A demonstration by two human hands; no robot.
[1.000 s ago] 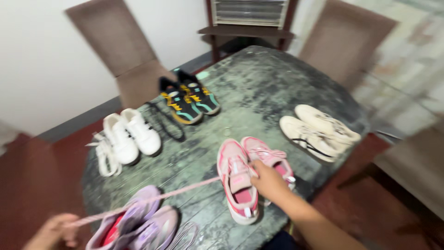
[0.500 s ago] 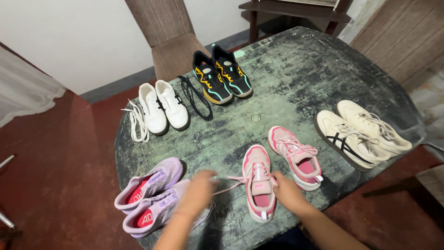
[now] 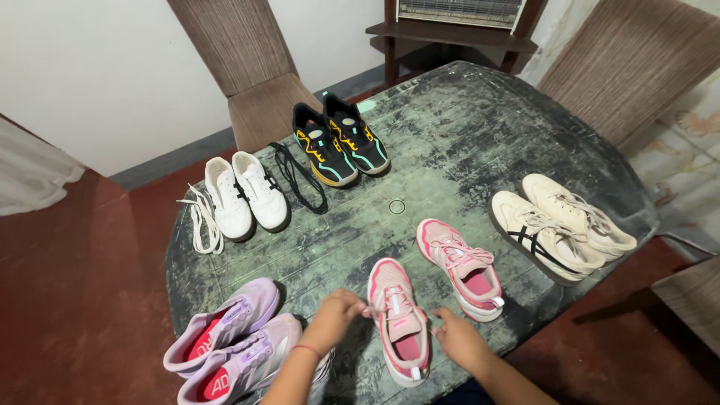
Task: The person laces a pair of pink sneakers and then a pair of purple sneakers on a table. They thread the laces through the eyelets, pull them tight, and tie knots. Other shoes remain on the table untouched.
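- The person's left hand point(image 3: 335, 311) is at the left side of the near pink shoe point(image 3: 398, 320), with the fingers pinched on the pink lace point(image 3: 369, 310) near the eyelets.
- The right hand point(image 3: 455, 341) rests on the right side of the same shoe and seems to steady it; whether it grips the shoe or only presses on it, I cannot tell.
- The two hands are apart, one on each side of the shoe, which lies at the near edge of the worn green table point(image 3: 465, 120).
- I judge that the step in hand is the lacing of this shoe, and that the lace is only partly threaded.
- The next move probably calls for guiding the lace tip into a small eyelet while the other hand holds the shoe from sliding.
- The second pink shoe point(image 3: 461, 268) lies just right and a little farther, already laced.
- Around them: lilac shoes point(image 3: 232, 341) near left, white shoes point(image 3: 244, 193) with a loose white lace point(image 3: 199, 221), black shoes point(image 3: 337, 146) beside a black lace point(image 3: 298, 178), and cream shoes point(image 3: 559, 223) at the right.
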